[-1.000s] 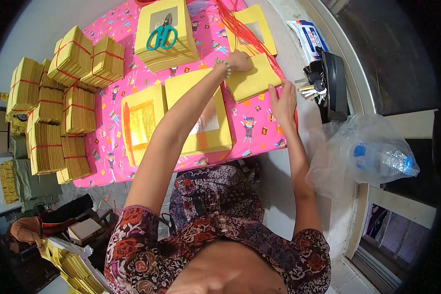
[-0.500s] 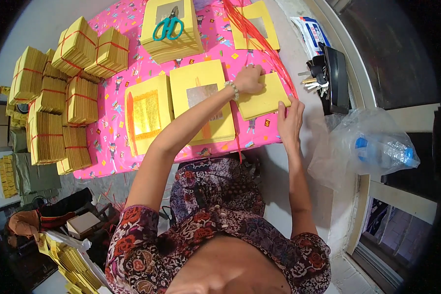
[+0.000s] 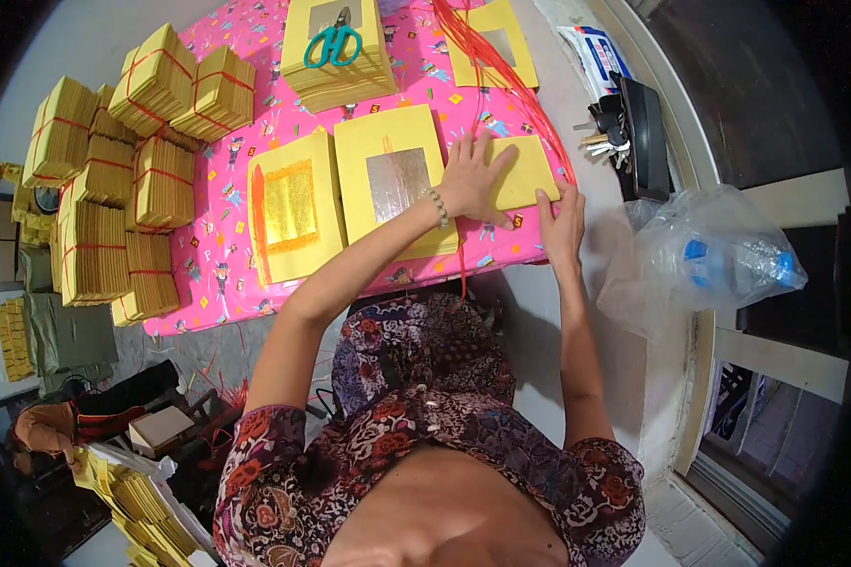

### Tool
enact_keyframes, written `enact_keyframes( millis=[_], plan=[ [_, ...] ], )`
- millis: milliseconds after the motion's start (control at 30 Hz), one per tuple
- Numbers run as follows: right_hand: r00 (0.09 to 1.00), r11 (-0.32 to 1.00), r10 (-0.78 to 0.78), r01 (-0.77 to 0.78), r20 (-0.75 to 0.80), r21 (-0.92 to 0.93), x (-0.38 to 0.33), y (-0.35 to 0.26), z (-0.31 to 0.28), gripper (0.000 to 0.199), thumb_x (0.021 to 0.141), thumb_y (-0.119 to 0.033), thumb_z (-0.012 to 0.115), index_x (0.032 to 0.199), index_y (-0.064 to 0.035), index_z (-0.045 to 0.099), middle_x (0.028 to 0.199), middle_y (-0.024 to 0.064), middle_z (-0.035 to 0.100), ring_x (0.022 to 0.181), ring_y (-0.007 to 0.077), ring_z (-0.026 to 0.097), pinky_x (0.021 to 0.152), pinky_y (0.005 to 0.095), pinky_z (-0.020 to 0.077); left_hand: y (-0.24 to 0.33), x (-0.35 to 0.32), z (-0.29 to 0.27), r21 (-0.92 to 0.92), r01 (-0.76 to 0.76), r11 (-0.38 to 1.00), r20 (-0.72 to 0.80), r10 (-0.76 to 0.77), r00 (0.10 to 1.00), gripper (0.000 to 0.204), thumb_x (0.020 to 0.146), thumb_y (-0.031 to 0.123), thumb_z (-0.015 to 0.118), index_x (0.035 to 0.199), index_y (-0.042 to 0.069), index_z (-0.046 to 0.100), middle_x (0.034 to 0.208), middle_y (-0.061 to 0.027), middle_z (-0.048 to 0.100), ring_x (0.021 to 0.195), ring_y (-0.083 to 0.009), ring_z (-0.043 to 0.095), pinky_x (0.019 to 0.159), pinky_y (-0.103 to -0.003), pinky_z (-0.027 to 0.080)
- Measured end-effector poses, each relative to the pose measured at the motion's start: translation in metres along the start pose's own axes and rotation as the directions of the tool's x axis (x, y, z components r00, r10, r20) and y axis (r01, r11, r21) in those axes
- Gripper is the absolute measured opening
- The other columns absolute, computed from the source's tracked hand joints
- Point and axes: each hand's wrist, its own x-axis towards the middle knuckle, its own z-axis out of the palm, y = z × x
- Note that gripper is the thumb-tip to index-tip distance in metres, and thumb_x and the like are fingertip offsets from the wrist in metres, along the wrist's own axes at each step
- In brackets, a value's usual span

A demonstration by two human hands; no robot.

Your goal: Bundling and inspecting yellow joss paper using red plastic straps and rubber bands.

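Observation:
My left hand (image 3: pixel 471 181) lies with fingers spread across the left side of a folded yellow paper (image 3: pixel 523 172) on the pink table. At that paper's lower right corner is my right hand (image 3: pixel 564 231), thumb at the corner and fingers apart from it, beside the table edge. Red strips (image 3: pixel 518 80) run down past the paper to near the right fingertips. Under my left wrist is a stack of yellow paper with a silver patch (image 3: pixel 394 180). Left of it stands another stack, topped by a gold square in an orange border (image 3: pixel 291 210).
Teal-handled scissors (image 3: pixel 333 44) lie on a tall yellow paper stack (image 3: pixel 342 87). Bundles tied with red strips (image 3: pixel 165 184) are piled at the left. Keys (image 3: pixel 610 142), a dark case (image 3: pixel 645 137) and a clear plastic bag with a bottle (image 3: pixel 714 260) sit along the right ledge.
My left hand has spread its fingers and moved slightly left and nearer me along the folded paper. The right hand stays at the corner, almost unmoved.

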Motion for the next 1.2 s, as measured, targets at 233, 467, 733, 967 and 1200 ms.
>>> enact_keyframes(
  millis=[233,467,733,967,1200],
  plan=[
    [1.0,1.0,-0.022,0.022,0.01,0.019,-0.006,0.002,0.002,0.035,0.089,-0.026,0.063,0.11,0.0001,0.053,0.101,0.0208,0.054,0.095,0.0358,0.053,0.08,0.0436,0.0436,-0.006,-0.002,0.012,-0.037,0.045,0.998,0.13,-0.04,0.991,0.128,0.043,0.065,0.083,0.146,0.014,0.027,0.138,-0.0304,0.031,0.128,-0.0498,0.029,0.106,-0.059,0.024],
    [0.997,0.997,0.072,-0.071,-0.023,0.036,-0.001,-0.001,0.0,0.026,0.089,-0.023,0.062,0.099,-0.0008,0.056,0.089,0.0161,0.058,0.081,0.0313,0.057,0.073,0.042,0.0457,0.003,0.001,0.017,-0.035,0.077,0.996,0.046,-0.076,0.996,0.125,0.043,0.067,0.082,0.144,0.014,0.03,0.137,-0.0268,0.034,0.127,-0.0499,0.03,0.105,-0.061,0.025],
    [0.993,0.989,0.099,-0.092,-0.061,0.115,0.008,0.018,0.006,0.018,0.088,-0.019,0.062,0.09,-0.0012,0.057,0.078,0.0131,0.063,0.07,0.0281,0.063,0.065,0.039,0.0485,0.006,0.002,0.015,-0.054,0.098,0.994,0.0,-0.099,0.995,0.121,0.044,0.073,0.077,0.143,0.017,0.035,0.135,-0.0229,0.038,0.122,-0.0438,0.034,0.1,-0.058,0.028],
    [0.986,0.961,0.161,-0.148,-0.039,0.236,0.008,0.016,0.007,0.02,0.09,-0.021,0.061,0.092,-0.001,0.059,0.08,0.0122,0.065,0.071,0.0249,0.064,0.065,0.037,0.0494,0.007,0.003,0.019,-0.049,0.13,0.99,-0.018,-0.131,0.991,0.122,0.043,0.077,0.075,0.143,0.018,0.035,0.135,-0.0233,0.038,0.121,-0.044,0.034,0.1,-0.059,0.027],
    [0.99,0.975,0.136,-0.126,-0.04,0.181,0.006,0.013,0.005,0.024,0.09,-0.025,0.062,0.096,-0.0008,0.062,0.081,0.0121,0.066,0.069,0.0209,0.064,0.064,0.0344,0.05,0.007,0.001,0.022,-0.025,0.087,0.996,-0.078,-0.089,0.993,0.122,0.042,0.073,0.078,0.141,0.015,0.036,0.131,-0.0225,0.041,0.12,-0.0441,0.036,0.098,-0.061,0.029]
  ],
)
